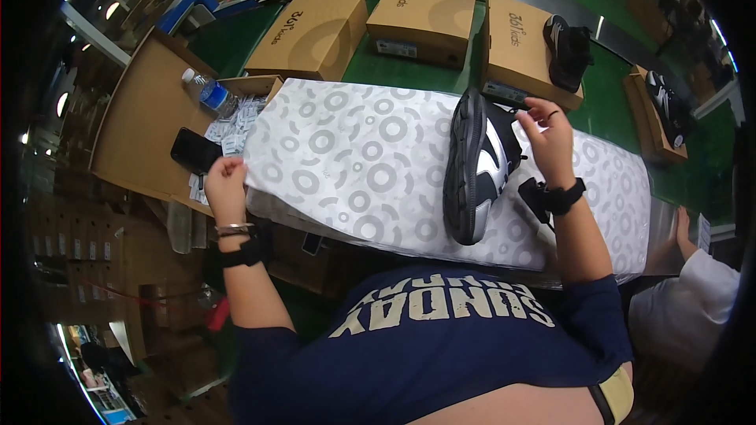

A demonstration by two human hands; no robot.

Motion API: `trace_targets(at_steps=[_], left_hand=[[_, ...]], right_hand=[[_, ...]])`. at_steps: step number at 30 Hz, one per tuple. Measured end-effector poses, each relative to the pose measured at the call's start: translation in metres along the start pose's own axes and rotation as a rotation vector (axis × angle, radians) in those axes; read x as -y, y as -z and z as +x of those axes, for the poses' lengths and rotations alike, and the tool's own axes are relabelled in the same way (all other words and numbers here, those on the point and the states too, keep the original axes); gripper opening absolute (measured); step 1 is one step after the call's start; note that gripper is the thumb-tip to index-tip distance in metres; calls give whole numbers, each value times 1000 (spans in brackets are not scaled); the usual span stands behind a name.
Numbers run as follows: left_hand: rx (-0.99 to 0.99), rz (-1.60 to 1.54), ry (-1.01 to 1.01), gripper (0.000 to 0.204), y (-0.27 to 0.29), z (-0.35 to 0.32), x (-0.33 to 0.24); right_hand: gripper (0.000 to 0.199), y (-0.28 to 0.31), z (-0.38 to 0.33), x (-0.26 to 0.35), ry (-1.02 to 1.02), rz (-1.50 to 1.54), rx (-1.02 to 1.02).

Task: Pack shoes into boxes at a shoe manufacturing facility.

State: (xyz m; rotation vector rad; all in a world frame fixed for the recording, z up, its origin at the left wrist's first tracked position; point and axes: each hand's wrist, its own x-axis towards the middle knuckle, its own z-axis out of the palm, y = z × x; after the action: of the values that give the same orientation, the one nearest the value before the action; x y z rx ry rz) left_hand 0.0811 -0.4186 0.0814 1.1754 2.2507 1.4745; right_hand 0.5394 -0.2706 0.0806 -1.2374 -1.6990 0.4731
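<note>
A stack of white wrapping paper point(354, 149) printed with grey rings lies across the front of the work surface. My left hand point(227, 181) pinches the paper's left corner between thumb and fingers. A black and white sneaker point(480, 165) rests on its side on the paper, its dark sole turned left. Beside the shoe's opening is my right hand point(551, 142), thumb and fingertips closed together; what they hold, if anything, is too small to make out. Partly behind my right wrist, another black and white shoe point(535, 201) lies on the paper.
Brown shoeboxes point(315, 31) line the green conveyor beyond; a dark sneaker point(567, 51) sits on one box. An open carton point(142, 126) at left holds a water bottle point(211, 94), a black phone point(194, 151) and small paper packets. At right, a person's hand point(683, 228) and pale sleeve show.
</note>
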Motion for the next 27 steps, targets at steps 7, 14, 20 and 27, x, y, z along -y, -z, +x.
trace_targets(at_steps=[7, 14, 20, 27], left_hand=[[531, -152, -240, 12, -65, 1, -138], [726, 551, -1154, 8, -124, -108, -197], [487, -29, -549, 28, -108, -84, -190], [498, -218, -286, 10, -121, -54, -167]], right_hand=[[37, -9, 45, 90, -240, 516, 604], [33, -64, 57, 91, -589, 428, 873], [26, -45, 44, 92, -450, 506, 753], [39, -49, 34, 121, -276, 420, 596]])
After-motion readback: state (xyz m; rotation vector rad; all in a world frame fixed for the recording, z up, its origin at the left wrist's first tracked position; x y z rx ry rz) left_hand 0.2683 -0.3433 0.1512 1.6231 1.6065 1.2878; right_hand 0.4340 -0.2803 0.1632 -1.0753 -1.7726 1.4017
